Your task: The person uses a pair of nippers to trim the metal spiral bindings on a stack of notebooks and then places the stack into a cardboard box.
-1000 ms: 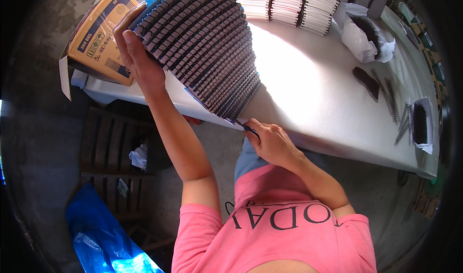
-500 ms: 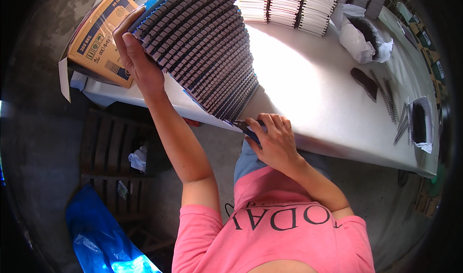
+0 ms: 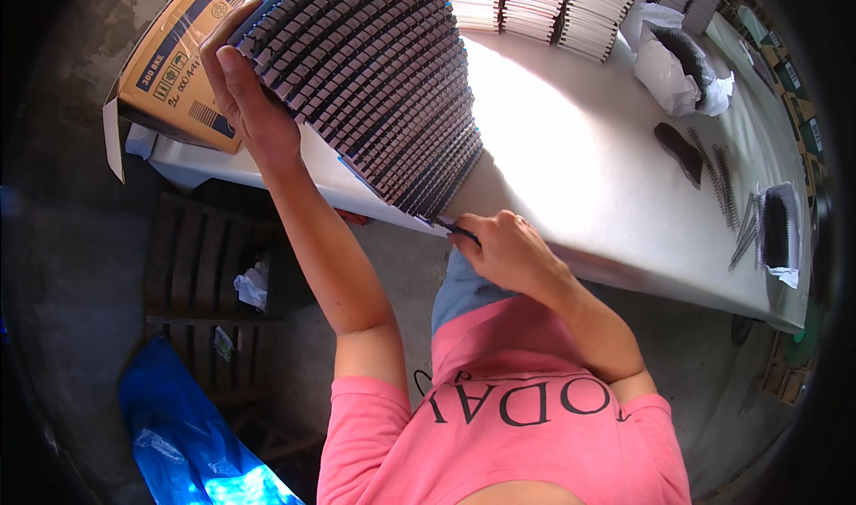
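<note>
A tall stack of spiral-bound notebooks [image 3: 366, 86] stands at the table's near left edge, its dark bindings facing me. My left hand [image 3: 254, 104] lies along the stack's upper left side, fingers stretched out and thumb apart, pressing against the notebooks. At the stack's bottom corner my right hand [image 3: 513, 251] is closed round the handles of small dark pliers [image 3: 462, 232]. The pliers' tip points at the end of the lowest bindings; whether it grips a wire there is too small to tell.
A cardboard box [image 3: 192, 77] stands at the far left. More notebook stacks [image 3: 535, 6] line the table's [image 3: 606, 211] back. To the right lie a dark brown flat object [image 3: 679, 153], loose wire coils [image 3: 720, 184] and paper-wrapped coil bundles [image 3: 780, 229]. A blue plastic sheet [image 3: 192, 434] hangs lower left.
My right hand has turned and its fingers have closed further round the pliers' handles, beside the same bottom corner. My left hand stays on the stack. The view has shifted slightly.
</note>
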{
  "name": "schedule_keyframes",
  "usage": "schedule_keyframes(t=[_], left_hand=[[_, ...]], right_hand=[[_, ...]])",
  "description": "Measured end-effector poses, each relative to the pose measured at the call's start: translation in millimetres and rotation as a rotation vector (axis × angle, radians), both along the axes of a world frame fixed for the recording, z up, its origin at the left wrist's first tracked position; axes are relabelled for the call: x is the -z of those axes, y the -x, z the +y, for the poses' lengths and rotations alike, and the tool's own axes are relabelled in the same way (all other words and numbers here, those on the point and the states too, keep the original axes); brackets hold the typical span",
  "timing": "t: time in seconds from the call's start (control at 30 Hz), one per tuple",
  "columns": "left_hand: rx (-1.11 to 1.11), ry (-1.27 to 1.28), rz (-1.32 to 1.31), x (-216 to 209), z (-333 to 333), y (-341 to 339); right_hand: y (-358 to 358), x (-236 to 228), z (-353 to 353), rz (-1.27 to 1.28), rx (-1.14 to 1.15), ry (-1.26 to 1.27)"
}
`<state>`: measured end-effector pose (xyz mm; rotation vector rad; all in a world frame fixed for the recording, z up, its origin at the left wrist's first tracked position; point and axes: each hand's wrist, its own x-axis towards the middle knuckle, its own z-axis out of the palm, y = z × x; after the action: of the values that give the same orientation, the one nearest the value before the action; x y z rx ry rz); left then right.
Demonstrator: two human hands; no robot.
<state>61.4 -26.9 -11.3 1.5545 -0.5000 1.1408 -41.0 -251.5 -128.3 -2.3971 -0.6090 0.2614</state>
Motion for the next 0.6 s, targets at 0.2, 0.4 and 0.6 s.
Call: schedule_keyframes(t=[0.2,0.4,0.6], left_hand=[[0.051,0.01,-0.015,-2,-8,5],[0.066,-0.016,-0.055,-1,-7,3],[0.065,-0.022,-0.027,-1,-7,5]], right_hand=[[-5,-9,-3,0.071,-0.002,0.022],[30,1,-9,-0.389,0.111,0.125],[33,15,-4,-0.487,0.116,0.098]])
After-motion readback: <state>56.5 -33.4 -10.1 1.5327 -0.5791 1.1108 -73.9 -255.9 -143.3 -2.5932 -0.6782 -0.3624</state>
